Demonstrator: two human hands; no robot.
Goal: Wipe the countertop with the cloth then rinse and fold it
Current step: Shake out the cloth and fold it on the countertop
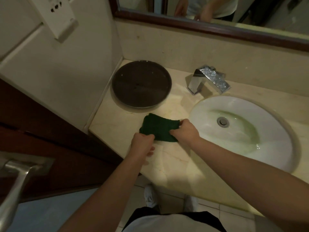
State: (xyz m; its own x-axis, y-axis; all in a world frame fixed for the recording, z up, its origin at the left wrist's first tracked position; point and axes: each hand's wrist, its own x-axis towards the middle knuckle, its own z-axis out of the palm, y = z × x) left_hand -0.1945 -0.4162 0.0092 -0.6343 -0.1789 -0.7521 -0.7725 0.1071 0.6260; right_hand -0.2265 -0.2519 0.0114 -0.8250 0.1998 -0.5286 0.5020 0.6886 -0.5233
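A dark green cloth (158,127) lies folded flat on the beige marble countertop (177,158), left of the sink. My left hand (142,143) pinches the cloth's near left corner. My right hand (184,131) grips its right edge, fingers curled over the fabric. Both hands rest low on the counter, with the cloth stretched between them.
A white oval sink (205,131) with greenish stains and a metal drain lies to the right. A chrome faucet (208,79) stands behind it. A round dark tray (142,84) sits in the back left corner. A mirror hangs above; a wooden door with a metal handle (18,180) is at left.
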